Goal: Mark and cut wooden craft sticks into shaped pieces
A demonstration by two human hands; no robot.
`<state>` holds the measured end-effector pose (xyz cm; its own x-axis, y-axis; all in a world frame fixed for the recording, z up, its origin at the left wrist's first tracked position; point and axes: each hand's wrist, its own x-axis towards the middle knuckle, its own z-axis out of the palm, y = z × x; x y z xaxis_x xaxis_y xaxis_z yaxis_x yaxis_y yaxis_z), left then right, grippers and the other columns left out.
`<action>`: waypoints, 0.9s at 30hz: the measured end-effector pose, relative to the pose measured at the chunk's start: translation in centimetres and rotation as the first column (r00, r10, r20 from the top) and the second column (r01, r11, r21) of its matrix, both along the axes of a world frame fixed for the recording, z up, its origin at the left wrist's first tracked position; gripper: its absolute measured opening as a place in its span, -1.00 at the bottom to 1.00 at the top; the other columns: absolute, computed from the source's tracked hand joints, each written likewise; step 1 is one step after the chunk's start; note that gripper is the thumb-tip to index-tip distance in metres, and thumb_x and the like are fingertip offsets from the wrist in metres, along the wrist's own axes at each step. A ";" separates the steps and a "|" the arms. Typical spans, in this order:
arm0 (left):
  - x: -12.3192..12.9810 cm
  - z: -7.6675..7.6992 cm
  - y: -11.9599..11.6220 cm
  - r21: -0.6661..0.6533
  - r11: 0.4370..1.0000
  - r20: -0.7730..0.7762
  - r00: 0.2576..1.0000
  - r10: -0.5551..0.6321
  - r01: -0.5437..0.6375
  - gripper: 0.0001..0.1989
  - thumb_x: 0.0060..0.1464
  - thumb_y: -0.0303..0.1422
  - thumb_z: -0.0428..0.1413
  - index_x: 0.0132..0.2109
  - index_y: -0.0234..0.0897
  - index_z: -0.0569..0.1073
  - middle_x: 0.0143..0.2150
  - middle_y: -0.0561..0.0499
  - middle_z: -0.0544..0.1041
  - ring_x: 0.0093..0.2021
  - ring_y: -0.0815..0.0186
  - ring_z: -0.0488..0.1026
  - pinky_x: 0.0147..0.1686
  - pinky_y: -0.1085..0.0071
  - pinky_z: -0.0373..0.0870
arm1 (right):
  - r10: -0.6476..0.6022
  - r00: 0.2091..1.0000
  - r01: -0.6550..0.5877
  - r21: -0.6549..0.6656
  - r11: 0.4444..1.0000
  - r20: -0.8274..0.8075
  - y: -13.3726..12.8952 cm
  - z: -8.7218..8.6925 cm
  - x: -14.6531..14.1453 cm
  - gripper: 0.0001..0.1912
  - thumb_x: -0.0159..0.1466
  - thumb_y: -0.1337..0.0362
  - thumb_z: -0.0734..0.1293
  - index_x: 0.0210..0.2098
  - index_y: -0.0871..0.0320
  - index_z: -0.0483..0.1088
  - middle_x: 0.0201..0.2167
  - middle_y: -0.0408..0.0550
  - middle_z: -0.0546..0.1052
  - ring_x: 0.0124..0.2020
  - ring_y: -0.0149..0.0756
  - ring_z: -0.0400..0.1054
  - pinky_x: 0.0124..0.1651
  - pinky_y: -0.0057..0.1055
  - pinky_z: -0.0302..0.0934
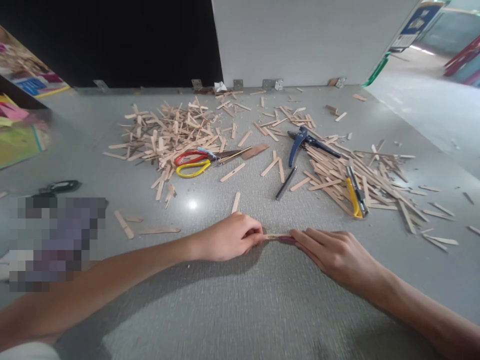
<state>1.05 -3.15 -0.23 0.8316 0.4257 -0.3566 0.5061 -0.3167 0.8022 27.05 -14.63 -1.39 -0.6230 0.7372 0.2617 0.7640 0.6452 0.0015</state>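
A thin wooden stick [275, 236] spans the gap between my two hands, low over the grey table. My left hand [234, 237] pinches its left end, fingers pressed together. The fingers of my right hand [330, 247] close on the right end, where a small purple edge shows beneath the wood; what that purple piece is, I cannot make out. Just beyond my left hand lies a single loose stick [236, 202]. Both thumbs are mostly hidden.
Piles of sticks lie ahead at left [176, 130] and right [333, 175]. Among them are red-and-yellow scissors [193, 162], a blue hand tool [300, 142], a dark pen [286, 183] and a yellow cutter [354, 192]. A panel [307, 40] stands behind.
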 end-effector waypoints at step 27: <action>-0.1 -1.9 -1.9 0.429 0.901 0.017 0.997 -0.078 0.063 -0.65 0.47 -0.36 -0.11 -0.33 -0.23 0.39 -0.49 0.04 0.45 -0.51 0.31 0.38 -0.46 0.39 0.12 | -0.059 0.922 0.034 0.074 0.997 0.383 0.4 1.1 -2.0 -0.70 0.50 0.50 0.16 -0.32 0.12 0.35 -0.65 -0.18 0.43 -0.71 -0.37 0.23 -0.55 -0.31 -0.22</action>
